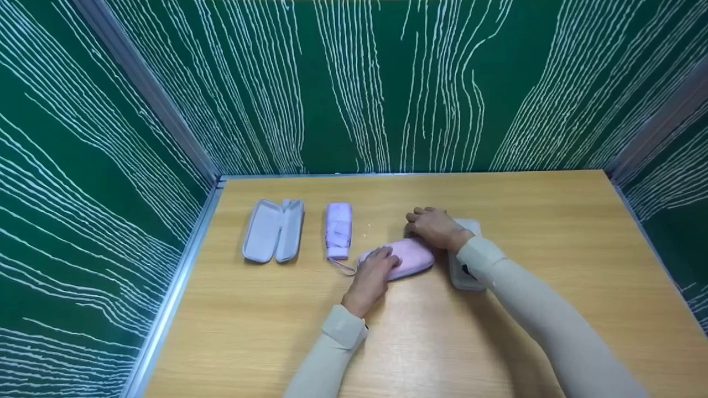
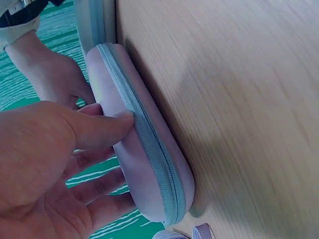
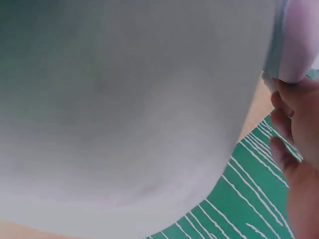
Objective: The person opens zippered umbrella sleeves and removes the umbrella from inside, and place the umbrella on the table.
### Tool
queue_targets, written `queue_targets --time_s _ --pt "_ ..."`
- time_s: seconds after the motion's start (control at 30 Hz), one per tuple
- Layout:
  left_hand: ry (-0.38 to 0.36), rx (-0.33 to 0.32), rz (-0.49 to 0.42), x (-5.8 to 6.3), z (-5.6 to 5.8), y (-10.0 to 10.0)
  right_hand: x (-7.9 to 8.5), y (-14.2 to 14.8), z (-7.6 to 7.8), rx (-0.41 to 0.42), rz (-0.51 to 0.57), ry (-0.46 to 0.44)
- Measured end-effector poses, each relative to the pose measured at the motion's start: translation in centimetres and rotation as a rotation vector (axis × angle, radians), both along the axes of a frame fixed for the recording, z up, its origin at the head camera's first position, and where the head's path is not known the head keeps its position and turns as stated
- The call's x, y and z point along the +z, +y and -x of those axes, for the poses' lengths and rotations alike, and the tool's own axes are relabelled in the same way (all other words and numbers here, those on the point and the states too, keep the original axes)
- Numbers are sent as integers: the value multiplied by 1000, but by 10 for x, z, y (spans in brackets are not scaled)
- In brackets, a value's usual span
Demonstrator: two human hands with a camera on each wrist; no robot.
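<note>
A pink zip case with a grey zipper band lies on the wooden table. My left hand holds its left part, the thumb pressed beside the zipper and the fingers on the other side. Along the side facing the left wrist camera, the zipper's teeth are together. At the case's far right corner is my right hand, its fingers curled. In the right wrist view its fingertips pinch a small pale zipper pull at the case's end, partly hidden.
A pale grey case lies under my right forearm and fills much of the right wrist view. Left of the pink case are a folded lilac umbrella with a wrist strap and an opened grey case. Green patterned panels border the table.
</note>
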State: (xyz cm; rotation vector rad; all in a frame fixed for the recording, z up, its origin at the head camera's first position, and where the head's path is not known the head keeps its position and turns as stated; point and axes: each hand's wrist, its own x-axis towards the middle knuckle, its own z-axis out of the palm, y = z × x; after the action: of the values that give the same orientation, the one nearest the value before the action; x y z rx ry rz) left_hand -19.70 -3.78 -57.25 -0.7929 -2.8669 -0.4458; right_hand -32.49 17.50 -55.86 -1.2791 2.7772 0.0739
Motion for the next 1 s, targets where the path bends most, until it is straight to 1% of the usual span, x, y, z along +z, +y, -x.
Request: queue_targets --time_s 0.1,0.17,0.37,0.6,0.8,1.0 --pt "-15 3 -5 1 0 0 1 0 -3 34 -48 83" --pt "-26 2 -14 1 0 0 1 0 -3 51 -74 122" --pt "-59 9 -33 2 0 -1 2 -2 -5 59 -138 165" --pt "-39 26 -24 2 0 0 1 -1 -8 86 -233 264" --pt "-50 25 -8 1 -1 1 -1 1 -9 87 -226 275" --pt "-50 43 -2 3 -1 2 -2 -3 -10 52 -279 278"
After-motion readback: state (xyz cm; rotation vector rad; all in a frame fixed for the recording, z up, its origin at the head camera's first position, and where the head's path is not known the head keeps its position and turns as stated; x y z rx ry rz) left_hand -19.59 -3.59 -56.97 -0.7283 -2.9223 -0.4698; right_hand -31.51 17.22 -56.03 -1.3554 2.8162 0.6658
